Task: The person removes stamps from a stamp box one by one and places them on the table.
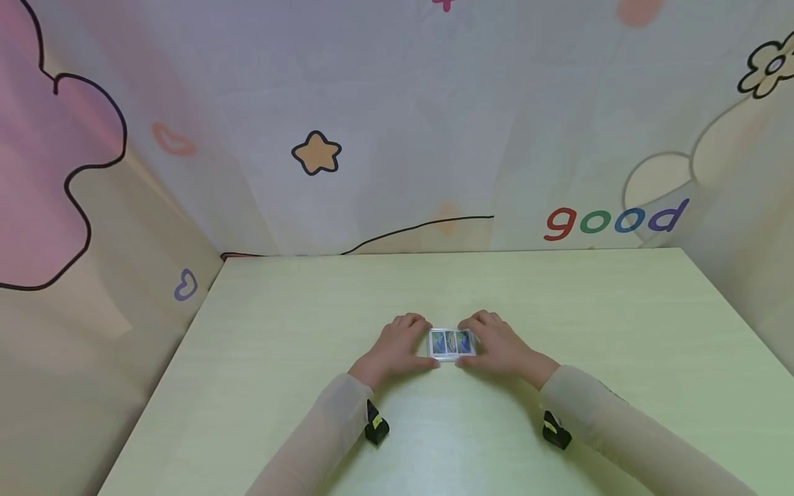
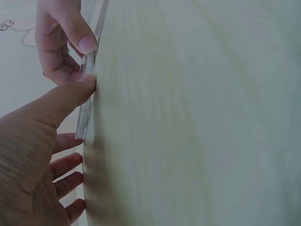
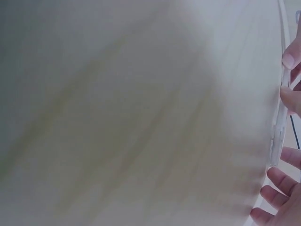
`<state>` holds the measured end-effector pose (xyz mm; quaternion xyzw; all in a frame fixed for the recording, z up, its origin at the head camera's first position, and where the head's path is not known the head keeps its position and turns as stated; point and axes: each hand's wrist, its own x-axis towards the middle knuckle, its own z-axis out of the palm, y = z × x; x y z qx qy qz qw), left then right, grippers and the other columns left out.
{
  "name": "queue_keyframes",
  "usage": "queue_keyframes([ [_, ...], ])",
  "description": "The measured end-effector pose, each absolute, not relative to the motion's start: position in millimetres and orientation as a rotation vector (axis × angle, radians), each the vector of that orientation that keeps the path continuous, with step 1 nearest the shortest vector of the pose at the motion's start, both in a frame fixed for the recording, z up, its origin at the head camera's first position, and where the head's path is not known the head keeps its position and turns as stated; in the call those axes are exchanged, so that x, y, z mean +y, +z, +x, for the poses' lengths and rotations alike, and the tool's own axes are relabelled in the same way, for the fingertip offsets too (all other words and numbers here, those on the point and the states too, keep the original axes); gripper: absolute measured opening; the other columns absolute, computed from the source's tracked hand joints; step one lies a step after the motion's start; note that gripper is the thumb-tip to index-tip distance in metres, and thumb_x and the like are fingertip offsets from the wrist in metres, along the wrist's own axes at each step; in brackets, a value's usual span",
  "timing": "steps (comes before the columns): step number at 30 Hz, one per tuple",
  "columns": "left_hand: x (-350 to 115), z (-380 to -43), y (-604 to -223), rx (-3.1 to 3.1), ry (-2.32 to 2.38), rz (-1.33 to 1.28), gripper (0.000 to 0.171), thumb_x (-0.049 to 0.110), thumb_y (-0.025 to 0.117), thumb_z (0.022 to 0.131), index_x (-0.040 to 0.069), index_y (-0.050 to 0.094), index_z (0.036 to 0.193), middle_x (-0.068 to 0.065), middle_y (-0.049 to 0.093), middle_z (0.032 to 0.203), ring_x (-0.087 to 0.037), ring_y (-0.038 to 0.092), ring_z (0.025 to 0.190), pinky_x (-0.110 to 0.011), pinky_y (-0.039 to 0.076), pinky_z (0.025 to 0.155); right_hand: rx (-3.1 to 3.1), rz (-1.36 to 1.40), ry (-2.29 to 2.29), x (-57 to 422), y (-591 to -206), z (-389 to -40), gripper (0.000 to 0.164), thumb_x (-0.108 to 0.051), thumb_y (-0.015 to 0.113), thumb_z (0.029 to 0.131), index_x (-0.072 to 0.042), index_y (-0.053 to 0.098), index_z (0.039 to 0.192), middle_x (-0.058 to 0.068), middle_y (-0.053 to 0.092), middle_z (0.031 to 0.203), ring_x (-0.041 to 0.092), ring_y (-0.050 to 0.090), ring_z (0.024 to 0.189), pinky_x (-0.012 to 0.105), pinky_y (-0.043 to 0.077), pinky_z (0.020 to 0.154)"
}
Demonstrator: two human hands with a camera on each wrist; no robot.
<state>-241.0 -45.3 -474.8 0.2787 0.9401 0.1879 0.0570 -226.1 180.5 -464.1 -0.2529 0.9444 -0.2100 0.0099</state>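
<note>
"Pale desk [image 1: 459,448] up front. What's nearest?"

"Two light sleeves [image 1: 316,437], each with a black device [image 1: 376,428] by the wrist."

"And beyond those?"

"A clear flat case [image 1: 451,344] with picture panels, around the middle of the desk. The left hand [image 1: 393,348] pinches its left end, the right hand [image 1: 501,346] its right."

"Farthest?"

"A pale backdrop [image 1: 403,138] bearing an orange star [image 1: 316,153] and colourful lettering [image 1: 616,220]: 'good'."
</note>
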Motion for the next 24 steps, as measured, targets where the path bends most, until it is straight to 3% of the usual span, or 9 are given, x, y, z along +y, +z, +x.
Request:
queue_keyframes([
  [24,-45.5,-238.1,-467.9,2.840,0.612,0.850,0.063,0.042,0.075,0.078,0.009,0.053,0.127,-0.009,0.050,0.131,-0.028,0.045,0.122,-0.045,0.041,0.098,2.932,-0.830,-0.660,181.9,-464.9,-228.8,0.057,-0.035,0.077,0.074,-0.005,0.058,0.117,0.011,0.057,0.109,0.025,0.050,0.097,0.041,0.043,0.081],
])
